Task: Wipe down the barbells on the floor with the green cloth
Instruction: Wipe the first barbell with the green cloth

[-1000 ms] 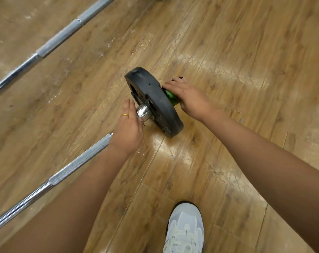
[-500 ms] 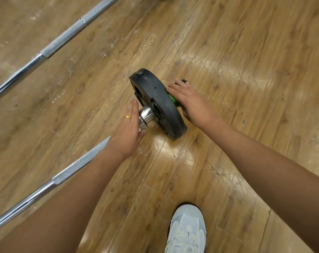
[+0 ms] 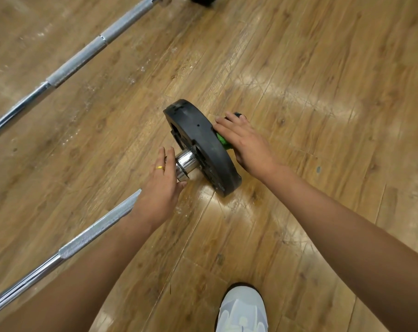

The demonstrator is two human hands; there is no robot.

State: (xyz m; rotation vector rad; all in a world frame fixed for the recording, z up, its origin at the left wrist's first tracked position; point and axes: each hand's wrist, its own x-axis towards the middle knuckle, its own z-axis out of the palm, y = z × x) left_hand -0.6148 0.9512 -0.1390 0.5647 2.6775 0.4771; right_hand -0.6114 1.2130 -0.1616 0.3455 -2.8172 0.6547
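Note:
The near barbell [image 3: 100, 226] lies diagonally on the wooden floor, with a black weight plate [image 3: 203, 142] on its chrome sleeve [image 3: 185, 164]. My left hand [image 3: 162, 185] holds the bar just behind the sleeve, fingers lying along the sleeve's left side and thumb on its right. My right hand [image 3: 247, 143] grips the green cloth [image 3: 223, 143] against the plate's far face. Most of the cloth is hidden by the hand and the plate.
A second barbell [image 3: 78, 61] lies parallel at the upper left, with a dark plate [image 3: 203, 0] at the top edge. My white shoe [image 3: 242, 310] stands on the floor at the bottom, right of centre.
My left hand has slid back from the plate, so more chrome sleeve shows. My right hand has shifted a little with the cloth on the plate's far side.

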